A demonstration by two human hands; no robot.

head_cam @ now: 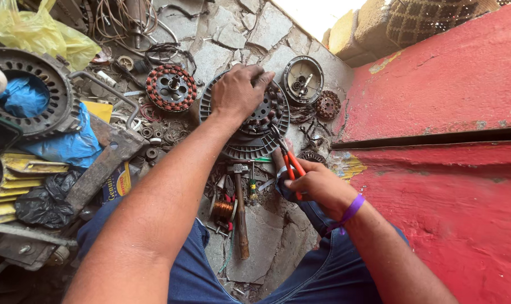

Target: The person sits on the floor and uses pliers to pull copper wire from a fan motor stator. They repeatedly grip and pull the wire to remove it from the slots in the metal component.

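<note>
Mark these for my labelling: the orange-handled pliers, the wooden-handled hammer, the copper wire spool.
Orange-handled pliers (292, 166), head view, on the handles.
Wooden-handled hammer (241, 217), head view, on the handle.
Copper wire spool (222, 210), head view, on the winding.
</note>
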